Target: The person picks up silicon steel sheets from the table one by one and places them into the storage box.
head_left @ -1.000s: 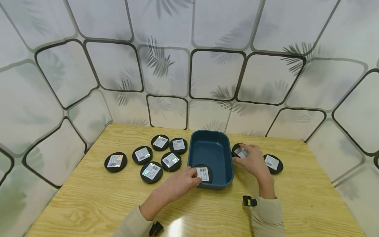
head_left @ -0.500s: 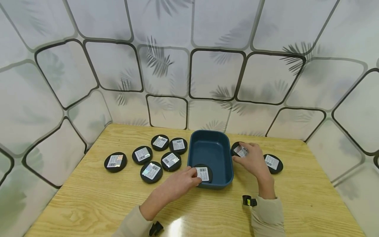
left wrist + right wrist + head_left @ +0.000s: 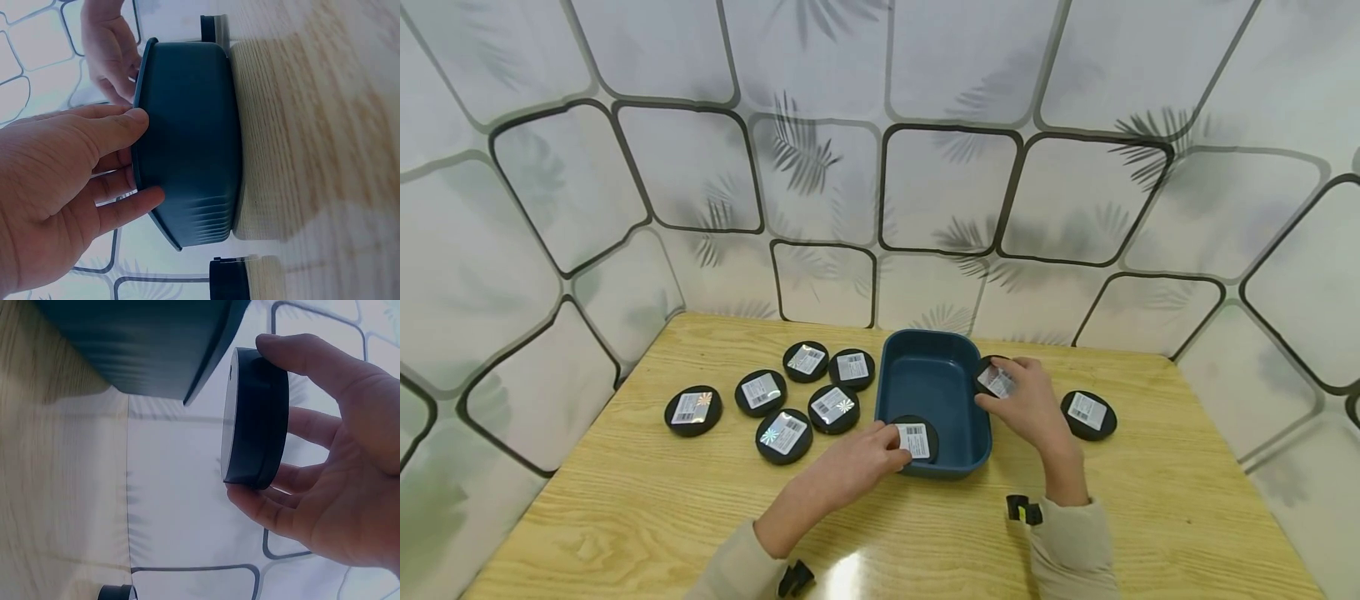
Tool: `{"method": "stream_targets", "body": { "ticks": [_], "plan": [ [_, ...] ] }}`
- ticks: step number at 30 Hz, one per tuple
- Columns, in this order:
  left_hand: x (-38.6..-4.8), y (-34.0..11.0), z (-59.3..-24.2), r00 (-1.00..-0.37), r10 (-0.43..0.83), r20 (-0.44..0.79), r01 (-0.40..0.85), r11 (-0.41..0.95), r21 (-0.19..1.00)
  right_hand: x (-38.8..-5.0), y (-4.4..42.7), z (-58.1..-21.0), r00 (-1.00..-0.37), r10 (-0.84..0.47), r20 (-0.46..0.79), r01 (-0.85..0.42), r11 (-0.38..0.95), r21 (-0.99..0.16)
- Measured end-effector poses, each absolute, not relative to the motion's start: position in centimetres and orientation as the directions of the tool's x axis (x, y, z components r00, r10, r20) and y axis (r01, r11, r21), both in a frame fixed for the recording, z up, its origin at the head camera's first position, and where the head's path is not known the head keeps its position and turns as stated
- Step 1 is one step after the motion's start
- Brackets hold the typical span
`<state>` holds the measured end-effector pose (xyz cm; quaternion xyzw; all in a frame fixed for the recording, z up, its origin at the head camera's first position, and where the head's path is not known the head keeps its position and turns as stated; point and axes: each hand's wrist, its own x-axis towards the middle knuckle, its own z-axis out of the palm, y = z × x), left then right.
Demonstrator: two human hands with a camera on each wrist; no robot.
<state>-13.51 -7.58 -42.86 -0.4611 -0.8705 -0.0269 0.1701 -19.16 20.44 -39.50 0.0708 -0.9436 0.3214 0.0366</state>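
Note:
My right hand (image 3: 1033,406) grips a flat round black container (image 3: 995,380) with a white label, thumb and fingers at its rim. In the right wrist view this container (image 3: 256,419) is clear of the table, close to the wall of a dark blue rectangular tub (image 3: 150,344). At the near left corner of the tub (image 3: 967,417), my left hand (image 3: 857,465) holds the rim. The left wrist view has its thumb and little finger against the outer wall, the middle fingers partly hidden behind the rim. Inside the tub lies another round container (image 3: 917,439), partly covered by those fingers.
Several more round black containers lie label-up left of the tub, the nearest to me being a container (image 3: 783,436) with a shiny sticker. One further container (image 3: 1088,415) is at the right. A patterned cloth wall (image 3: 827,283) stands behind the wooden table (image 3: 1150,500).
My right hand has lifted the round container and shifted left with it, up to the tub's right rim. The left hand and tub have stayed put.

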Motion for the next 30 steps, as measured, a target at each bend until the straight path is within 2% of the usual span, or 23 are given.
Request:
{"method": "stream_targets", "body": {
  "ticks": [9,30],
  "plan": [
    [-13.5,-7.6,-42.8,-0.525,0.799,0.293,0.813,0.573,-0.107,-19.0,18.7,-39.4,-0.975,-0.171,0.142,-0.222,0.778,-0.588],
    [-13.5,-7.6,-42.6,-0.522,0.802,0.292,0.810,0.573,-0.126,-19.1,15.6,-40.7,-0.959,-0.267,0.095,-0.269,0.752,-0.602]
  ]
}}
